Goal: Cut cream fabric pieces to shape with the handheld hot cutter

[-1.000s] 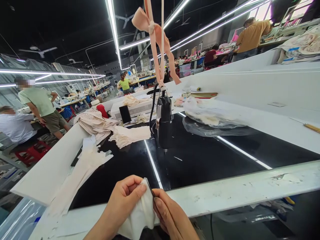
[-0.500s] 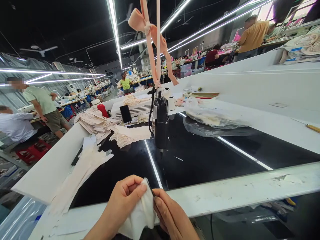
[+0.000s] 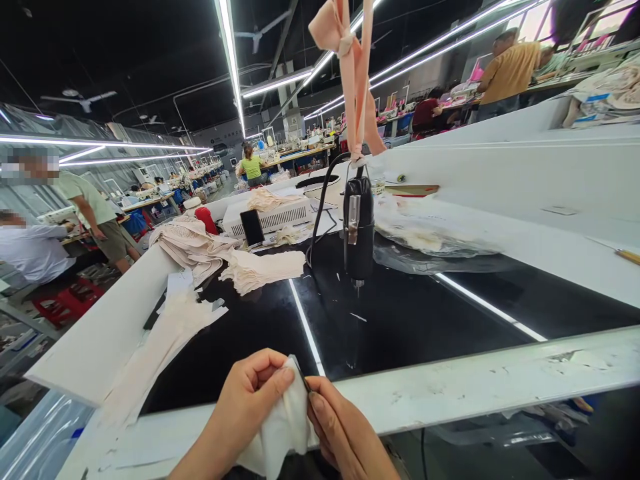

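My left hand [image 3: 250, 397] is closed on a piece of white cloth [image 3: 287, 430], thumb pressed over its upper edge. The cloth hangs down in folds between my hands, over the front edge of the table. My right hand [image 3: 343, 427] pinches a thin dark strip-like piece [image 3: 301, 375] against the cloth's right edge; its exact kind is hidden by my fingers. Beyond my hands a black corded power tool [image 3: 359, 233] hangs tip down from a knotted pink fabric strip [image 3: 356, 100], above the dark tabletop and touched by neither hand.
Pale fabric pieces [image 3: 263, 270] lie in piles on the left, with a longer heap [image 3: 165, 340] nearer me. A phone [image 3: 251, 227] leans against a white vented box [image 3: 273, 219]. Clear plastic bags [image 3: 435, 233] lie at the back right. White raised boards [image 3: 500, 173] border the table.
The hanging power tool and its pink strip have swung to the right. Both hands and the cloth stay almost still. A standing person at the left has shifted slightly.
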Motion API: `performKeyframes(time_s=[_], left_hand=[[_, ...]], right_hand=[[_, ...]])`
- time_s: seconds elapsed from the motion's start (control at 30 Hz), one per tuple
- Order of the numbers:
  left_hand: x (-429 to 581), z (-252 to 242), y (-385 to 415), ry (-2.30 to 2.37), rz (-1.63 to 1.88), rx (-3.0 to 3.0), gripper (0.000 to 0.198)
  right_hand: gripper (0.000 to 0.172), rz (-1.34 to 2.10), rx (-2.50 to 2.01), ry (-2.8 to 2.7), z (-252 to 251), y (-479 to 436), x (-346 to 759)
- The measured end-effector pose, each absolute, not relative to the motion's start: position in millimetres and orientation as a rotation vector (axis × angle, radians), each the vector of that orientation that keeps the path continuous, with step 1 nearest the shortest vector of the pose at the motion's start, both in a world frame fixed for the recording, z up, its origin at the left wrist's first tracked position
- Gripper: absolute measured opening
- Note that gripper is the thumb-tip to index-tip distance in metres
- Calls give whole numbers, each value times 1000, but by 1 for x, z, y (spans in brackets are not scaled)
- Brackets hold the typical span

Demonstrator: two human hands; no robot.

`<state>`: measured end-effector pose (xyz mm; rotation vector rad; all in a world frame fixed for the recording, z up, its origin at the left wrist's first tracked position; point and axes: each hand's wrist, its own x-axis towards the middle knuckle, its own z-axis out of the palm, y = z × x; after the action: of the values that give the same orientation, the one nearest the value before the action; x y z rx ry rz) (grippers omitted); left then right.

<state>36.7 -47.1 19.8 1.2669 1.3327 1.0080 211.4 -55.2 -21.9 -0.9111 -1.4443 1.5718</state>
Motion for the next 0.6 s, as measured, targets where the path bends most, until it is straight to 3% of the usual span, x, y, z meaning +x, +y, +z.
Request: performKeyframes(time_s=[0.23, 0.6], left_hand=[[36, 22, -49, 1329, 996, 1296, 54], [40, 30, -51, 1326, 957, 1283, 56]], right_hand=[[63, 1586, -918, -1448, -21, -55, 212], [56, 1510, -904, -1438, -23, -57, 209]])
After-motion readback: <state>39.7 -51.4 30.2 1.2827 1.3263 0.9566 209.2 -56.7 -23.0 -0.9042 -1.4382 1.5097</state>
